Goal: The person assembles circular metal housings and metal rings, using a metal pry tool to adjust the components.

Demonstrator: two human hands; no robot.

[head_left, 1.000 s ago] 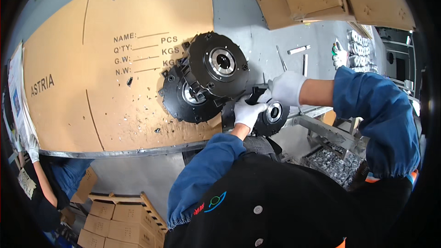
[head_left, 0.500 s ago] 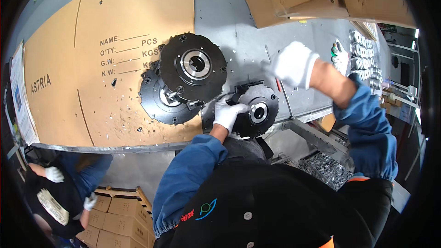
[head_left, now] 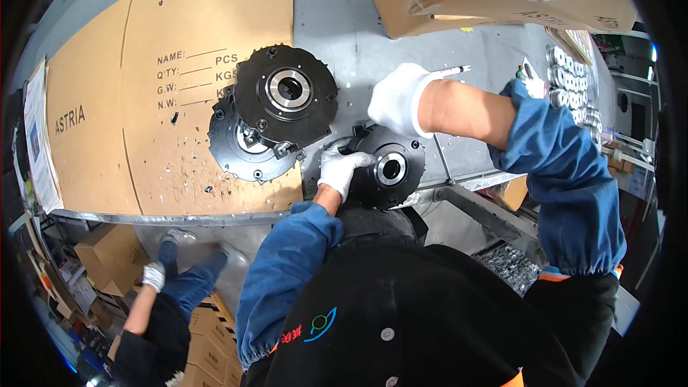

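My gloved left hand (head_left: 342,170) grips the left rim of a black toothed disc (head_left: 410,183) with a silver ring at its centre, at the table's front edge. The thumb lies on the disc's face. Just above the disc, my gloved right hand (head_left: 395,100) is curled closed, its fingertips turned down and hidden. A white pen-like stick (head_left: 453,70) shows beside its wrist; whether it touches the hand I cannot tell. Left of my hands, a larger black toothed disc (head_left: 247,93) with a silver hub overlaps another toothed disc (head_left: 240,154) on the cardboard.
A flat cardboard sheet (head_left: 93,150) with scattered dark crumbs covers the table's left side. Cardboard boxes (head_left: 459,18) stand at the back right, and several silver rings (head_left: 566,79) are stacked at far right. A thin rod (head_left: 443,158) lies right of the disc. A co-worker (head_left: 154,301) is at lower left.
My right hand has moved left and down toward the disc, uncovering the white stick. My left hand keeps its grip on the disc. The co-worker at lower left has shifted position.
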